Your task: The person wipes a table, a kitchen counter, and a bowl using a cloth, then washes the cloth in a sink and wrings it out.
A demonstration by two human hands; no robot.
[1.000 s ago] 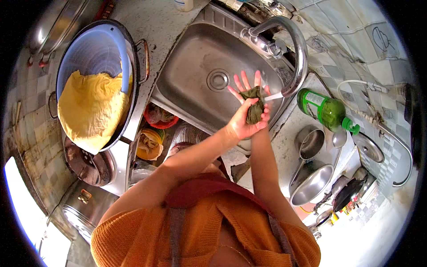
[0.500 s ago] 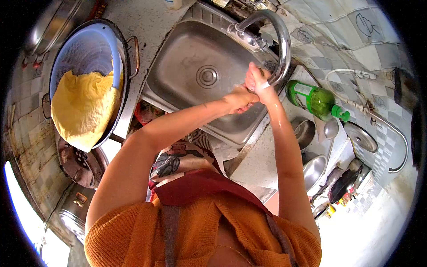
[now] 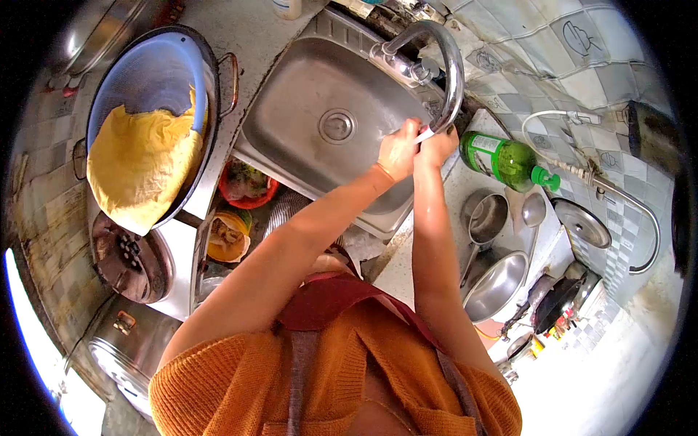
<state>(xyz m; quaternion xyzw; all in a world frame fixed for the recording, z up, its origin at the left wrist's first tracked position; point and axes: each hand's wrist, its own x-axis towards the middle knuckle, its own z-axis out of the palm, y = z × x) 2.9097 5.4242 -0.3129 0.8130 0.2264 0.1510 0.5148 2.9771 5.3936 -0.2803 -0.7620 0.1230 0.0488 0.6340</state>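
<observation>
**Item count**
- Two hands: left hand (image 3: 398, 154) and right hand (image 3: 438, 149), pressed against each other.
- One faucet (image 3: 456, 69). Its spout outlet sits directly above the fingers (image 3: 411, 134), touching or almost touching them.
- One sink (image 3: 298, 94) with one drain (image 3: 337, 125), which is beyond the left knuckles and well apart from them.
- One green bottle (image 3: 509, 160), lying on its side just beyond the right fingers.
- Two steel pans (image 3: 486, 218) on the counter on the right-hand side, nearer the body than the fingers.
- One spoon (image 3: 534, 211) and one lid (image 3: 582, 225), farther out on the same side.
- One blue colander (image 3: 156, 80) holding one yellow cloth (image 3: 142, 167), far to the left of the left fingers.

**Finger state**
- The fingers of both hands are clenched, the right curled against the left.
- What they grasp cannot be told. A small white streak shows between the knuckles under the spout outlet.

**Change from earlier frames**
- 1.0 s ago, the left hand held a dark green cloth in plain view, with the right fingers spread behind it.
- 0.5 s ago, the hands had closed together at the spout.
- Now the hands remain closed together at the spout. The dark green cloth is out of sight; whether it lies inside the fists cannot be told.
- The view has shifted slightly, so the bottle and pans sit a little differently in it.
</observation>
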